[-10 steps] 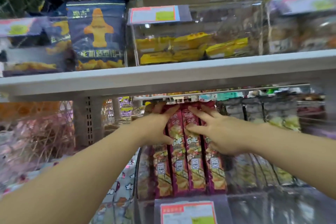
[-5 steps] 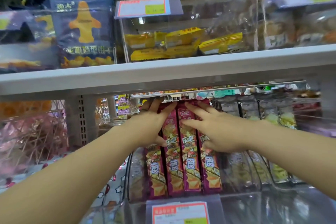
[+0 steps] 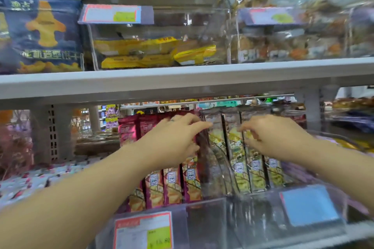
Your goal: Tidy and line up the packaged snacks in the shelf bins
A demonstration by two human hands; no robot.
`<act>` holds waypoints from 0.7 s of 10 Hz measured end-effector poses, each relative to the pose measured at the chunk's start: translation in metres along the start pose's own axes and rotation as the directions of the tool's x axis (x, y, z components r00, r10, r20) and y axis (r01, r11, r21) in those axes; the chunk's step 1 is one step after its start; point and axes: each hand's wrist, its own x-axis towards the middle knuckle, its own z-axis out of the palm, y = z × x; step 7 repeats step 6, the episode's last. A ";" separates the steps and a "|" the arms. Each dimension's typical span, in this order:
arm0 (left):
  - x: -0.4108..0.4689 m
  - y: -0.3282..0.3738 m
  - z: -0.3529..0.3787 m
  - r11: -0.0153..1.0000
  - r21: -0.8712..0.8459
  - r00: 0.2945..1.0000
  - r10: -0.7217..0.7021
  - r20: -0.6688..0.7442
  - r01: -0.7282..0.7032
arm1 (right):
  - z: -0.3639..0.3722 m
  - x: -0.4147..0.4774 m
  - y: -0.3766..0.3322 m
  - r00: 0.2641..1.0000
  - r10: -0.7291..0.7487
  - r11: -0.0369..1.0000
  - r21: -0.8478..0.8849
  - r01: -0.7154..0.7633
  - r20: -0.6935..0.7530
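**A:** Head view. Which things belong to the task, and where do they stand?

**B:** Two sets of slim snack packs stand upright, side by side, in clear bins on the lower shelf. The magenta packs [image 3: 172, 190] fill the left bin [image 3: 204, 222]. The green-and-grey packs [image 3: 237, 153] fill the right bin [image 3: 259, 214]. Each pack bears a small white panel low on its front.

**A:** And the hands?

**B:** The left hand [image 3: 174, 137] reaches over the magenta row. Its fingers are fairly straight, the tips at the top of the nearest green-and-grey pack, the thumb spread below. The right hand [image 3: 277, 137] lies over the green-and-grey row with fingers bent and the tips on the pack tops; blur hides whether it pinches one. The two hands are apart, with pack tops showing between them.

**A:** The surface and the room?

**B:** A red-bordered price label [image 3: 143, 232] with a green patch sits on the front of the left bin, and a blue label [image 3: 309, 204] on the right bin. Above runs a pale grey shelf board [image 3: 182, 79]. It carries a dark blue bag [image 3: 42, 26] printed with a yellow aeroplane shape, a clear upper bin [image 3: 162, 26] of yellow packets [image 3: 153, 52], and clear-wrapped bags [image 3: 293, 42] to the right. A perforated grey upright [image 3: 52, 131] stands at the left. More shop shelving shows behind, blurred.
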 end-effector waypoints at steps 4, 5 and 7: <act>0.003 0.031 0.000 0.991 -0.129 0.976 0.000 0.218 0.029 | 0.033 -0.007 0.038 0.953 0.061 0.998 -0.036 -0.052 0.298; -0.004 0.035 -0.003 0.993 -0.111 0.977 -0.015 0.214 0.039 | 0.029 -0.011 0.035 0.954 0.080 0.996 0.008 -0.086 0.289; -0.009 0.034 -0.010 0.992 -0.101 0.988 -0.057 0.140 0.072 | 0.014 -0.016 0.032 0.976 0.062 0.997 0.021 -0.068 0.210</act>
